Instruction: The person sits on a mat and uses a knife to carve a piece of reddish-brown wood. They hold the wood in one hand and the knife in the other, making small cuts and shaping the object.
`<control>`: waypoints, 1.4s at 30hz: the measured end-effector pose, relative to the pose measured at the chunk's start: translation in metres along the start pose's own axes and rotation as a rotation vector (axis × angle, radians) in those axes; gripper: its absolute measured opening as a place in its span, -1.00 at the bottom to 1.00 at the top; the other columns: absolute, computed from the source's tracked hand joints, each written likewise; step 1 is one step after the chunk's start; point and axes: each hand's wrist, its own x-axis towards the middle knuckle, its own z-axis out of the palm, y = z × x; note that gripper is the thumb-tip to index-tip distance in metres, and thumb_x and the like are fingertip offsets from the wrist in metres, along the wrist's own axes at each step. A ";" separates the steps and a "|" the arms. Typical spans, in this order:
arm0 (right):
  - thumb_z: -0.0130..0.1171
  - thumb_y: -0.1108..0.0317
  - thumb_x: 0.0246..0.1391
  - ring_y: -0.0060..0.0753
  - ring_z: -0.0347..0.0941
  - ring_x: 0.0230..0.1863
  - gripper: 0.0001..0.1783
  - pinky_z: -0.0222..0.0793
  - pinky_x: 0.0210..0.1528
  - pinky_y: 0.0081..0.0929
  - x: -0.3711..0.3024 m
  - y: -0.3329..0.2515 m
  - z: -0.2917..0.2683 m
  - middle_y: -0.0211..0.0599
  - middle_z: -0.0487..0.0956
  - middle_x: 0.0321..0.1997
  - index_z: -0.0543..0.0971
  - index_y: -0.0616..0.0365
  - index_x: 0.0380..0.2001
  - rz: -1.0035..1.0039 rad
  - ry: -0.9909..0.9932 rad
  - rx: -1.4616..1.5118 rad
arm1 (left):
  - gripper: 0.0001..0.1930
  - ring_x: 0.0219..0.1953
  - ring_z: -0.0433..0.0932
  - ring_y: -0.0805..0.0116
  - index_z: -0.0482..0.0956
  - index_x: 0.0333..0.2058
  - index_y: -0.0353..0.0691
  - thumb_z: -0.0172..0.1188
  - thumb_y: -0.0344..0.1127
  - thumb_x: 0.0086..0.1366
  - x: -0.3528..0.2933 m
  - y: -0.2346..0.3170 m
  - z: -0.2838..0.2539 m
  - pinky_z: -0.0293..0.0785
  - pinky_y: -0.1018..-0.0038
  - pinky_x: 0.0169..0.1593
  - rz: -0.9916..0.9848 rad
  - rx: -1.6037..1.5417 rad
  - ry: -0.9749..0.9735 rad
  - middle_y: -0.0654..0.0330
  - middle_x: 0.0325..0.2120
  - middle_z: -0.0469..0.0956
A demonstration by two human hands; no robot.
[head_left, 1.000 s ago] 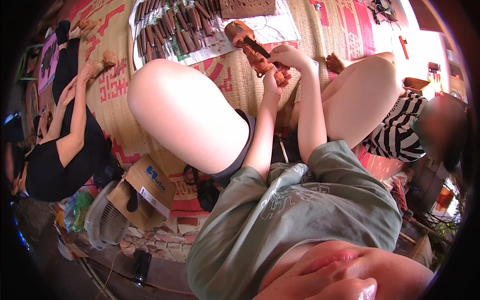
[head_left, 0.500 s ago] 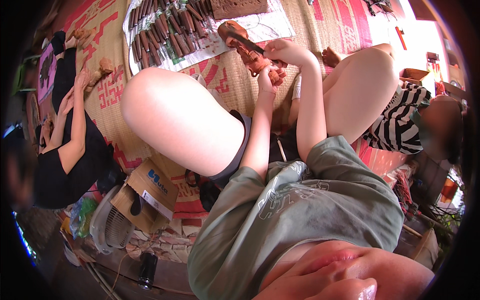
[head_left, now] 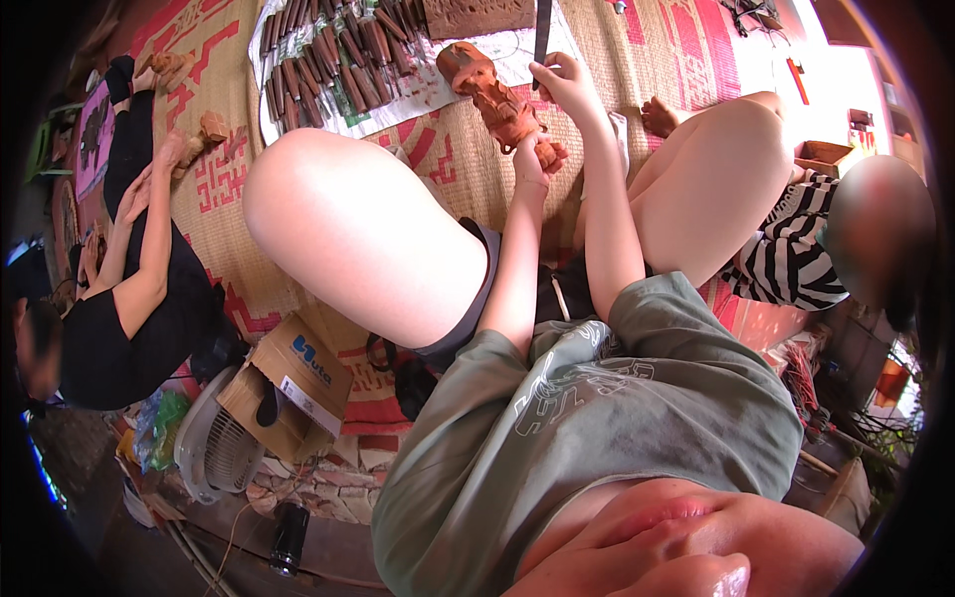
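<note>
My left hand (head_left: 534, 162) is closed round the lower end of a reddish-brown carved wooden figure (head_left: 502, 104). The carving slants away up and left, its rounded far end over the white sheet. Just right of it, my right hand (head_left: 567, 88) pinches the near end of a long, dark, flat tool (head_left: 542, 32). This tool points away from me, apart from the carving; its exact kind is unclear and its far end leaves the picture. Many wooden-handled tools (head_left: 333, 62) lie in rows on the white sheet (head_left: 418, 98) beyond my left knee.
A brown carved block (head_left: 477, 17) stands on the sheet's far side. Patterned straw mat (head_left: 214, 109) spreads beneath. At left, a person in black (head_left: 149, 323) handles a wooden carving (head_left: 204, 139); a person in stripes (head_left: 796, 239) sits at right. A cardboard box (head_left: 284, 393) stands behind my left side.
My right hand has lifted the dark flat tool off the carving and swung it to point away from me. The carving stays in my left hand, nearly unmoved.
</note>
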 end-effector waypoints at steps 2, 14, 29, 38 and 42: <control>0.18 0.27 -0.06 -0.58 0.46 -0.59 -0.70 0.33 -0.53 -0.65 -0.004 -0.006 0.008 -0.23 0.53 -0.64 0.38 0.31 -0.44 -0.035 0.026 0.090 | -0.83 -0.60 0.52 0.23 0.37 -0.56 -0.24 0.03 -0.26 -0.03 0.000 0.001 -0.002 0.42 0.50 -0.59 0.010 0.008 0.008 0.12 -0.65 0.45; 0.13 0.35 -0.11 -0.25 0.41 -0.73 -0.74 0.25 -0.65 -0.39 -0.015 0.016 0.033 -0.17 0.46 -0.75 0.32 0.22 -0.40 -0.330 0.243 -0.244 | -0.82 -0.89 0.12 0.53 0.26 -0.73 -0.01 0.01 -0.30 -0.02 -0.009 0.002 0.008 0.10 0.57 -0.79 0.068 -0.054 0.035 0.44 -0.91 0.15; 0.19 0.42 -0.30 -0.63 0.32 -0.66 -0.82 0.22 -0.61 -0.62 -0.029 0.023 0.029 -0.37 0.40 -0.74 0.39 0.23 -0.69 -0.233 0.307 0.010 | -0.82 -0.67 0.42 0.36 0.47 -0.56 -0.14 -0.05 -0.21 0.02 -0.015 0.029 0.014 0.30 0.53 -0.67 0.049 -0.138 -0.111 0.26 -0.64 0.50; 0.27 0.31 -0.32 -0.52 0.43 -0.57 -0.78 0.35 -0.49 -0.54 -0.063 0.004 0.015 -0.28 0.49 -0.64 0.48 0.19 -0.62 -0.179 0.235 -0.131 | -0.65 -0.52 0.49 0.36 0.50 -0.42 -0.14 -0.15 -0.04 0.09 -0.023 0.033 0.020 0.40 0.50 -0.52 0.098 -0.110 -0.088 0.23 -0.50 0.54; 0.24 0.32 -0.28 -0.46 0.41 -0.61 -0.79 0.32 -0.56 -0.50 -0.065 0.012 0.019 -0.28 0.44 -0.67 0.45 0.19 -0.64 -0.275 0.187 -0.147 | -0.48 -0.13 0.46 0.27 0.42 -0.14 -0.22 -0.18 0.08 0.11 -0.025 0.030 0.012 0.43 0.44 -0.14 0.157 -0.160 -0.103 0.12 -0.17 0.45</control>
